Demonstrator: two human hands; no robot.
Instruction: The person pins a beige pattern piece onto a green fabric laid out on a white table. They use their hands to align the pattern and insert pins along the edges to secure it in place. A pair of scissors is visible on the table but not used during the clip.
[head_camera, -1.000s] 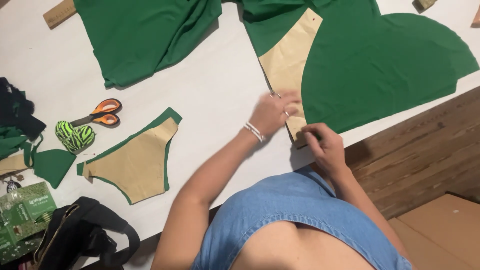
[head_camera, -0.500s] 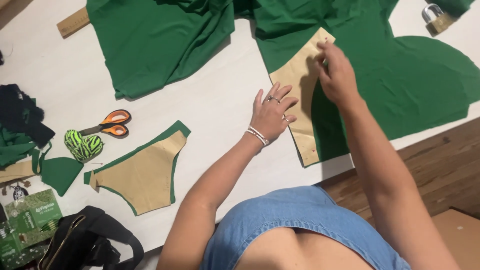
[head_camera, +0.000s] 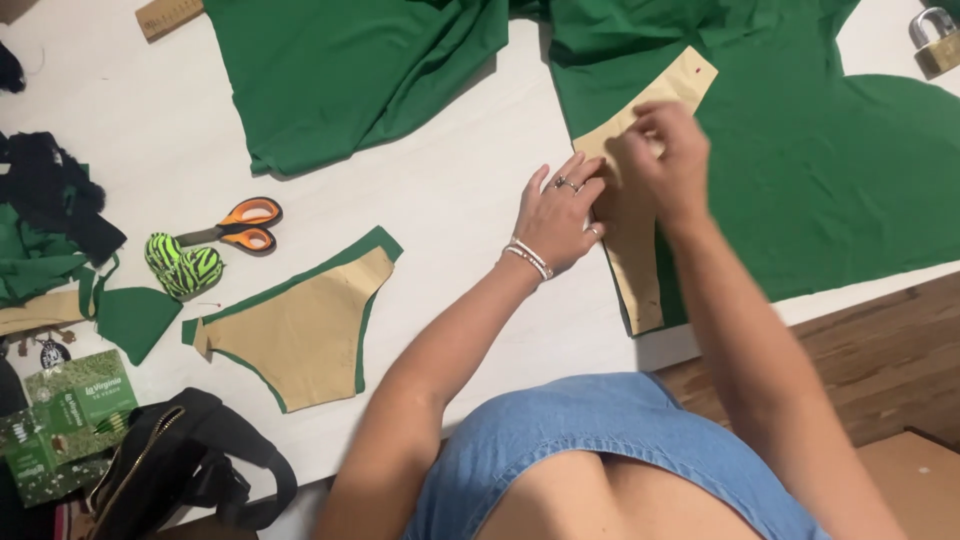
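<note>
A long tan paper pattern (head_camera: 640, 265) lies on a spread of green fabric (head_camera: 810, 180) at the right of the white table (head_camera: 450, 200). My left hand (head_camera: 560, 215), with rings and a beaded bracelet, rests flat with fingers apart, its fingertips on the pattern's left edge. My right hand (head_camera: 662, 160) hovers over the pattern's middle, blurred, with fingers bunched together at the paper. Whether it holds anything small does not show. A small red dot (head_camera: 683, 78) sits near the pattern's far end.
A brief-shaped tan pattern on cut green fabric (head_camera: 300, 320) lies left. Orange-handled scissors (head_camera: 240, 225) and a striped green cushion (head_camera: 185, 265) are beside it. More green fabric (head_camera: 360, 70), a padlock (head_camera: 935, 40), a black bag (head_camera: 170, 465) and green boxes (head_camera: 60, 420) ring the table.
My right hand went from the pattern's near end up to its far end, then came back down to the middle. My left hand stayed pressed by the pattern's left edge.
</note>
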